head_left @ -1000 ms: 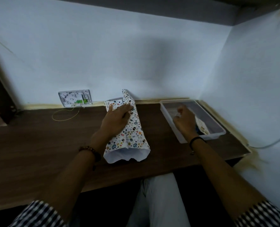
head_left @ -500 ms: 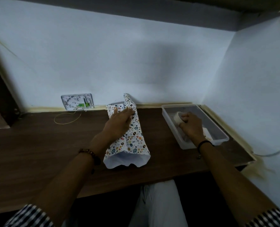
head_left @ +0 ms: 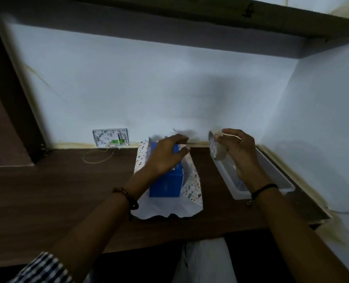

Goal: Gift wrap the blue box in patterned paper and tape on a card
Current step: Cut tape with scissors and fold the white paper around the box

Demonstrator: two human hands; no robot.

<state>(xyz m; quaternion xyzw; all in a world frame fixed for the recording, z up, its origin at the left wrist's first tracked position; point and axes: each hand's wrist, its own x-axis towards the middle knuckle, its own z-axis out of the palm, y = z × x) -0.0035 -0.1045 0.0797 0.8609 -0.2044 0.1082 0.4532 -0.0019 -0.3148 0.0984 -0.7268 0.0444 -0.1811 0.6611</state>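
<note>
**A:** Head view, looking down at the dark wooden table [head_left: 47, 190]. The blue box [head_left: 166, 181] lies in the middle on the patterned paper [head_left: 193, 188], which is open under it with its sides turned up left and right and its white inside facing us at the near end.

**B:** The left hand [head_left: 165, 155] is arched over the box's far end with its fingers curled. It's too blurred to tell whether it's pinching the paper's edge.

**A:** The right hand [head_left: 240, 154] is clearer: fingers and thumb are wrapped round a tape roll [head_left: 216, 149], held up above the far end of the clear tray [head_left: 279, 172].

**B:** That tray sits to the right of the paper. There's something pale inside, half behind the hand, but I can't make it out.

**A:** Any writing?

**B:** Nothing legible. The box's print is a smear. On the far wall there's a white wall plate [head_left: 110, 137] with a green spot, and a yellow loop [head_left: 98, 157] lies on the table below it.
</note>
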